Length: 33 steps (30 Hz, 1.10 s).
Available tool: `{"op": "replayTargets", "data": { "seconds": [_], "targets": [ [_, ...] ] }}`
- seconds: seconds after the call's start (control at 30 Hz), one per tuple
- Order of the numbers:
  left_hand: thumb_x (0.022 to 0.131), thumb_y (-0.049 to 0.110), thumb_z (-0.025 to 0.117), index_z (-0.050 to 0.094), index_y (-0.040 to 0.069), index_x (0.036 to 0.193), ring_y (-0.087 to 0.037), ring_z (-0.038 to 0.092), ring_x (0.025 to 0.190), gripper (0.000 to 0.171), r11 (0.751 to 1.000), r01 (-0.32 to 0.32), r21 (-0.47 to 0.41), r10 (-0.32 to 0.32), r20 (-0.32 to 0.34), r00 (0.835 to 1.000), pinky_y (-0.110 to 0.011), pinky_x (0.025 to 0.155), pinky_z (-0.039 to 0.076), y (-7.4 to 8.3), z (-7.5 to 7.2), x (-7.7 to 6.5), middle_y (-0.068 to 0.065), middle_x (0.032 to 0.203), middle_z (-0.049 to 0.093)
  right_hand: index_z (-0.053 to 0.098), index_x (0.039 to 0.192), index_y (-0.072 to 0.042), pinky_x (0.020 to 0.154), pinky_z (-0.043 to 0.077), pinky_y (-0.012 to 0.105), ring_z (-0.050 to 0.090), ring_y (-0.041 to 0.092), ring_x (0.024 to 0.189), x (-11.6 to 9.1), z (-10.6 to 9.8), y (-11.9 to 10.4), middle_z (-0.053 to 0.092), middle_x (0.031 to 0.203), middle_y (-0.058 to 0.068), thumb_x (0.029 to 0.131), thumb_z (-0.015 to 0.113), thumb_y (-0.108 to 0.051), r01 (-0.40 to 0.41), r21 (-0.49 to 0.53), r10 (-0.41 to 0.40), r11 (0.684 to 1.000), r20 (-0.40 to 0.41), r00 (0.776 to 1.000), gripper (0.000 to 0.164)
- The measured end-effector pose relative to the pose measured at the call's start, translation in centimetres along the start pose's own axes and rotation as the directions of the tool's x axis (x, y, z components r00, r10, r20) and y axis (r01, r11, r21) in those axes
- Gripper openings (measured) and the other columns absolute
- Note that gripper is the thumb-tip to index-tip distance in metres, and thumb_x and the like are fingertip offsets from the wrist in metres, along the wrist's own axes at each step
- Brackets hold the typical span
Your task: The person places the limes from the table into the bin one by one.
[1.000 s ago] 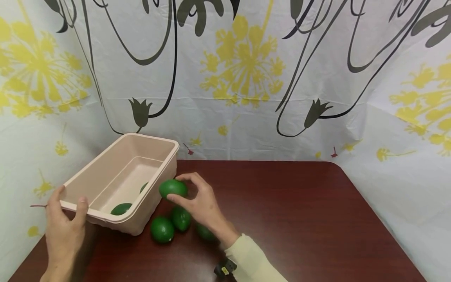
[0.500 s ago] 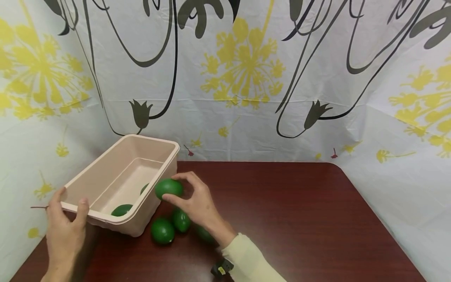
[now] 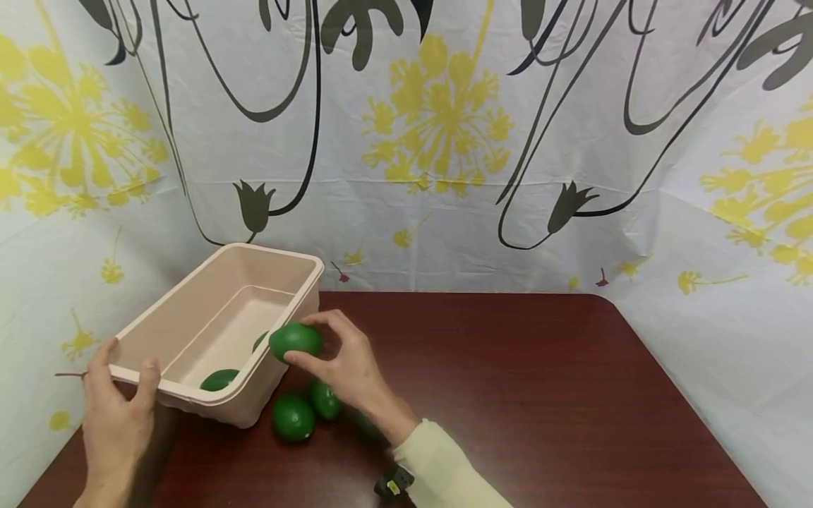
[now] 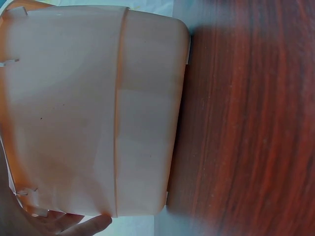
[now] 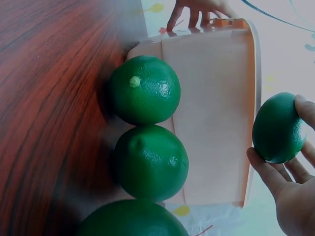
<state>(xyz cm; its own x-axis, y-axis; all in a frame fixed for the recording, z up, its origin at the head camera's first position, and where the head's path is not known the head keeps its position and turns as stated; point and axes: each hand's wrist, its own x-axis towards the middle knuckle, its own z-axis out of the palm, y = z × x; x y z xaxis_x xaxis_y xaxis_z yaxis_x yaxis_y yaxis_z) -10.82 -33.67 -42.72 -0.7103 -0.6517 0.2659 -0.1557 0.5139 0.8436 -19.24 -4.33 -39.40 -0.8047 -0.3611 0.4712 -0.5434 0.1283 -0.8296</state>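
A beige plastic bin (image 3: 303,296) stands at the table's left side, with two green limes visible inside, the nearer lime (image 3: 219,379) by its front wall. My left hand (image 3: 119,416) grips the bin's near left corner, thumb over the rim; in the left wrist view its fingers (image 4: 91,227) lie along the bin's side. My right hand (image 3: 352,367) pinches another lime (image 3: 296,341) between thumb and fingers, at the height of the bin's right rim. Below it on the table sit a round lime (image 3: 293,418), a second lime (image 3: 324,400) and a third (image 3: 367,425), partly hidden by the right wrist.
The dark red-brown table (image 3: 540,395) stretches away to the right. A white patterned cloth (image 3: 413,141) hangs behind it and along both sides. A small black device (image 3: 394,484) is at the right wrist, below the pale sleeve (image 3: 444,466).
My right hand has moved a little to the left with the lime, bringing it from beside the bin to its right rim. The left hand and the bin have stayed still.
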Motion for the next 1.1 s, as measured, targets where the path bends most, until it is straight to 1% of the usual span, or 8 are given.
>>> {"op": "replayTargets", "data": {
  "seconds": [0.23, 0.47, 0.73, 0.97, 1.1],
  "targets": [
    [0.099, 0.039, 0.053, 0.022, 0.024, 0.166, -0.051, 0.029, 0.153, 0.076, 1.0, 0.014, 0.014, -0.014, 0.019, 1.0, -0.071, 0.119, 0.022, -0.1, -0.3, 0.1, -0.025, 0.167, 0.028, 0.068, 0.125, -0.018, 0.086, 0.059, 0.021, 0.067, 0.006, 0.099, -0.2, 0.9, -0.1, 0.067, 0.116, 0.0, 0.086, 0.086, -0.025, -0.023, 0.078, 0.022, 0.997, 0.019, 1.0, 0.043],
    [0.099, 0.039, 0.054, 0.024, 0.022, 0.166, -0.047, 0.029, 0.155, 0.075, 1.0, 0.0, 0.013, 0.0, 0.015, 1.0, -0.069, 0.121, 0.022, -0.1, -0.2, 0.1, -0.023, 0.168, 0.029, 0.068, 0.125, -0.016, 0.089, 0.059, 0.021, 0.067, 0.006, 0.102, -0.2, 0.9, -0.3, 0.066, 0.118, 0.001, 0.086, 0.086, -0.022, -0.039, 0.114, 0.037, 0.993, 0.021, 0.999, 0.044],
    [0.099, 0.039, 0.055, 0.026, 0.022, 0.165, -0.045, 0.03, 0.155, 0.074, 1.0, -0.01, 0.001, 0.01, -0.01, 1.0, -0.063, 0.126, 0.021, -0.1, 0.1, 0.3, -0.024, 0.167, 0.032, 0.068, 0.124, -0.017, 0.09, 0.059, 0.022, 0.064, 0.003, 0.101, 0.2, 1.2, -0.3, 0.067, 0.117, 0.0, 0.085, 0.086, -0.024, -0.004, 0.08, 0.003, 0.997, 0.013, 1.0, 0.043],
    [0.099, 0.039, 0.054, 0.025, 0.024, 0.166, -0.049, 0.03, 0.154, 0.075, 1.0, -0.001, -0.001, 0.001, -0.001, 1.0, -0.069, 0.121, 0.023, 0.0, 0.1, 0.2, -0.025, 0.166, 0.031, 0.068, 0.124, -0.016, 0.093, 0.058, 0.021, 0.065, 0.004, 0.105, 0.2, 1.7, -0.3, 0.066, 0.119, 0.002, 0.085, 0.086, -0.02, -0.019, 0.135, 0.017, 0.991, 0.016, 1.0, 0.044],
    [0.099, 0.04, 0.054, 0.023, 0.023, 0.166, -0.049, 0.029, 0.154, 0.075, 1.0, 0.009, 0.009, -0.009, 0.007, 1.0, -0.07, 0.121, 0.022, 0.0, 0.1, 0.2, -0.025, 0.167, 0.03, 0.067, 0.125, -0.016, 0.093, 0.058, 0.023, 0.066, 0.008, 0.107, 0.3, 1.7, -0.4, 0.067, 0.12, 0.002, 0.086, 0.085, -0.021, -0.003, 0.129, 0.001, 0.992, 0.015, 1.0, 0.043]
  ]
}}
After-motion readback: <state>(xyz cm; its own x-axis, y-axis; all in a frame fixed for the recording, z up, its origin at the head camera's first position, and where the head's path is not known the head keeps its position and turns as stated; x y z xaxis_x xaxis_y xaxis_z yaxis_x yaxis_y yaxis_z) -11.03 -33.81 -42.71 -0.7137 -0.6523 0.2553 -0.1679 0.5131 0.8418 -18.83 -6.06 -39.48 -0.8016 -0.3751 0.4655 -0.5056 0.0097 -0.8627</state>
